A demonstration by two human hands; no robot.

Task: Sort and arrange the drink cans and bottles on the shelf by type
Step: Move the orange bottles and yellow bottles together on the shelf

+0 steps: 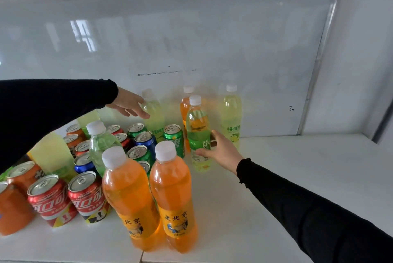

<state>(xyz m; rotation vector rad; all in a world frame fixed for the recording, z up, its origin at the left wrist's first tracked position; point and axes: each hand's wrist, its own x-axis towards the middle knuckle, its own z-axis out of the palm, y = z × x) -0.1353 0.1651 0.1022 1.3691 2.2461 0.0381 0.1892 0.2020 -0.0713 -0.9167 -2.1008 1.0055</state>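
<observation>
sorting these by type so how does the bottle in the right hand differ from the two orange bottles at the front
The green-label bottle holds pale yellow-green drink; the two orange bottles hold orange drink. Its label is green; theirs are yellow-orange. The right hand grips it, while the orange bottles stand untouched side by side at the shelf's front edge. It stands farther back. All three are upright with white caps.
</observation>
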